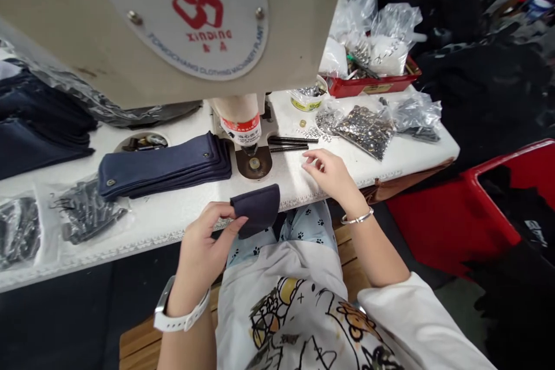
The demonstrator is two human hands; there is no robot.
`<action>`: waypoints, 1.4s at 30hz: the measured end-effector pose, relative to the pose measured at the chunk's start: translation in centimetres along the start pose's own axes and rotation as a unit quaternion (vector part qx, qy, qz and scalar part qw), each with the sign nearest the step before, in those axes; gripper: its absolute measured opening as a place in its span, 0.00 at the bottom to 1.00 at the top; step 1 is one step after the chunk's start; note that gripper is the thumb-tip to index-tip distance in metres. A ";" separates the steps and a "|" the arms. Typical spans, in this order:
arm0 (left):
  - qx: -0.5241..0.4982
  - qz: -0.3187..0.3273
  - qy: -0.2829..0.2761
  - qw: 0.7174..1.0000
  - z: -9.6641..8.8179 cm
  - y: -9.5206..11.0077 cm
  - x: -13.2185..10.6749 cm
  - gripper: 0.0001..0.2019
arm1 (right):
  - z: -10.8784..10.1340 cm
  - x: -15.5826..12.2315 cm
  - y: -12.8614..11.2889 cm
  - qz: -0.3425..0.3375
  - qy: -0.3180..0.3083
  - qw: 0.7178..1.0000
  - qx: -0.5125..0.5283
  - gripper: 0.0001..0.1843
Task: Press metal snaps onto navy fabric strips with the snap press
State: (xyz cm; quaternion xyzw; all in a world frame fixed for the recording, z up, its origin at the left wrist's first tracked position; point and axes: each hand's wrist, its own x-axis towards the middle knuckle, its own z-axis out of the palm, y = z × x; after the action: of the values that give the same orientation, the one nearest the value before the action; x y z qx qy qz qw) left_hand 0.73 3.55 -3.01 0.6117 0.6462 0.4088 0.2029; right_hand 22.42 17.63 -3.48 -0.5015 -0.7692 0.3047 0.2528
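Observation:
My left hand (212, 231) pinches a dark navy fabric piece (256, 208) with a rounded edge. It holds the piece at the table's front edge, just below the round metal die (254, 164) of the press machine (240, 127). My right hand (329, 176) hovers over the table to the right, with its thumb and fingers slightly apart and nothing visible between them. Beside its fingertips lie several thin dark ridged rods (289, 148). A stack of navy fabric strips (160, 163) with metal snaps lies left of the die.
Small metal parts (313, 133) lie scattered behind the rods. To the right are a clear bag of metal snaps (366, 130), a small tub (309, 98) and a red tray (368, 85). Bags of dark parts (89, 211) lie at left. A red bin (451, 208) stands right.

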 end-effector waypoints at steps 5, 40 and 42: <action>0.015 -0.015 0.018 1.000 -1.7 -1.0 0.3 0.05 | 0.9 2.3 2.9 0.030 0.070 0.991 -0.111 0.17; -0.105 -0.038 -0.093 0.989 -1.0 -5.8 2.2 0.06 | 3.3 3.5 -6.5 0.214 -0.221 0.734 0.606 0.10; -0.099 -0.038 -0.102 0.989 -1.0 -5.7 2.2 0.06 | 3.0 3.5 -6.5 0.181 -0.223 0.776 0.561 0.08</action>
State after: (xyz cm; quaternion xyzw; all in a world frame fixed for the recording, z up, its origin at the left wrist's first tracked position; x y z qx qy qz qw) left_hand -3.98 5.81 -6.33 0.6019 0.6016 0.3979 0.3428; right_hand 15.04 18.24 -0.58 -0.3182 -0.3921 0.8259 0.2509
